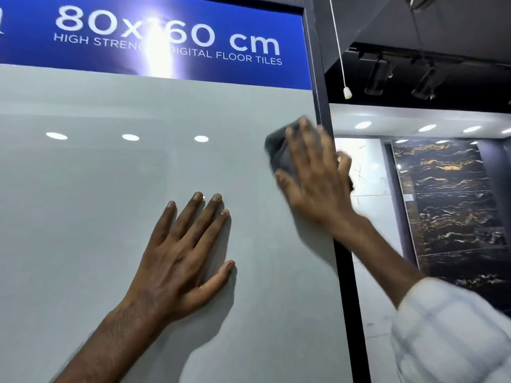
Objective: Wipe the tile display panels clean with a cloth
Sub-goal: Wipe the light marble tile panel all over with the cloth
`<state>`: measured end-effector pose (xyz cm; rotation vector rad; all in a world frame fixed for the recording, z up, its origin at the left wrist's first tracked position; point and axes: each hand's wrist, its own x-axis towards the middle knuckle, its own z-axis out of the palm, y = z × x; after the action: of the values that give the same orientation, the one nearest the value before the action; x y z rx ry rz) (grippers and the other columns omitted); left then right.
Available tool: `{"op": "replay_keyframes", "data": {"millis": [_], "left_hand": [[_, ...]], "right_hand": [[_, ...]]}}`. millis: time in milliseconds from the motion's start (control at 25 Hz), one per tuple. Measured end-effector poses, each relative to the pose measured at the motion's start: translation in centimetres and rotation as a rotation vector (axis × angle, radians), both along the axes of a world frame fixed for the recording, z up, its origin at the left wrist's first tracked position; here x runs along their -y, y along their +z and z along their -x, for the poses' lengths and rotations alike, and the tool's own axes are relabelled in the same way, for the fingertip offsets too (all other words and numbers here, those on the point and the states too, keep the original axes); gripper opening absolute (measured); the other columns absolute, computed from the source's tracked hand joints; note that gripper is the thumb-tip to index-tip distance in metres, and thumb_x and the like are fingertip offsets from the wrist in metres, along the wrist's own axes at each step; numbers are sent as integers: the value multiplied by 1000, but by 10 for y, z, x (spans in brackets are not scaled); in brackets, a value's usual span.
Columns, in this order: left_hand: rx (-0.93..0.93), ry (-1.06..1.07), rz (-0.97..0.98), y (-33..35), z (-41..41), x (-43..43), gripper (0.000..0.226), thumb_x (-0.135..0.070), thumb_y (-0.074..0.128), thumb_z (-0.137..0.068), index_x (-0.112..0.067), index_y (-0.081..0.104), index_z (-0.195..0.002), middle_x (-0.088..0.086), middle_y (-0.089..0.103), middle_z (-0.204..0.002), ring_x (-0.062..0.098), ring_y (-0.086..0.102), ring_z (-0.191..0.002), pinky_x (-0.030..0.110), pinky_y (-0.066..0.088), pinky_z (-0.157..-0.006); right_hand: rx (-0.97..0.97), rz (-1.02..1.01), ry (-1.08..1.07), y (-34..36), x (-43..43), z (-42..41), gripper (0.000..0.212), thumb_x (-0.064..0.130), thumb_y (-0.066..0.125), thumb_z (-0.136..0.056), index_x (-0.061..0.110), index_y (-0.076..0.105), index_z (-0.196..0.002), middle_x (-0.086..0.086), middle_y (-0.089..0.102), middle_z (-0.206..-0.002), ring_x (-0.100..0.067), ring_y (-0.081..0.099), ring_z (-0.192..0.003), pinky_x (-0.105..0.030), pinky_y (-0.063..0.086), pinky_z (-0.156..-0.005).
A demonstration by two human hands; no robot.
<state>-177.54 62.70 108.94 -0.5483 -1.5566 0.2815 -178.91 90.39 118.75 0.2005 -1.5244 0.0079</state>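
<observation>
The right hand (318, 178), fingers spread, presses a soft, crumpled dark-grey cloth (279, 150) flat on the glossy pale-grey tile panel (96, 217) at its 3 o'clock edge. The left hand (179, 255) lies splayed flat at the cloth's 7 o'clock. At 12 o'clock, a blue banner (27, 51) reads "DIGITAL FLOOR TILES".

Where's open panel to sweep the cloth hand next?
Free: stretch of grey panel left of the left hand, up to the blue banner; the strip between both hands. Crowded: right edge, where right hand presses cloth beside the black frame.
</observation>
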Motion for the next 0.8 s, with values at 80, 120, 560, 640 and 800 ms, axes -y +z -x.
{"op": "replay_keyframes", "data": {"millis": [80,120,560,640,800], "left_hand": [[-5,4,0,-7,1,3,78,-55,44,-97,-8,40,-159,9,27,-170,32,21,-159,60,21,-125],[-5,9,3,-10,1,3,78,-55,44,-97,-8,40,-159,10,27,-170,32,21,-159,61,22,-125],[-15,-2,-4,-14,2,2,76,-53,43,-98,-6,42,-158,13,28,-170,35,23,-158,62,22,-125],[-15,-5,-1,-14,2,2,76,-53,43,-99,-5,41,-158,13,27,-170,35,22,-159,62,22,-124],[14,-32,12,-25,0,4,78,-53,45,-97,-4,42,-157,15,26,-170,37,21,-159,65,20,-124]], "right_hand": [[17,-192,13,-72,12,-3,77,58,40,-99,21,25,-165,-7,13,-174,-35,16,-159,-58,28,-108],[19,-293,5,-93,10,-6,77,57,44,-98,21,29,-164,-8,16,-173,-36,18,-158,-60,31,-106],[12,-105,12,-114,14,0,77,58,40,-101,18,26,-165,-10,13,-174,-37,15,-159,-59,30,-109],[7,-220,5,-133,8,-4,76,57,47,-99,18,32,-163,-10,19,-172,-36,20,-158,-64,33,-107],[0,-93,-51,-62,-15,-5,76,59,43,-99,23,29,-164,-6,18,-173,-32,22,-158,-62,30,-108]]}}
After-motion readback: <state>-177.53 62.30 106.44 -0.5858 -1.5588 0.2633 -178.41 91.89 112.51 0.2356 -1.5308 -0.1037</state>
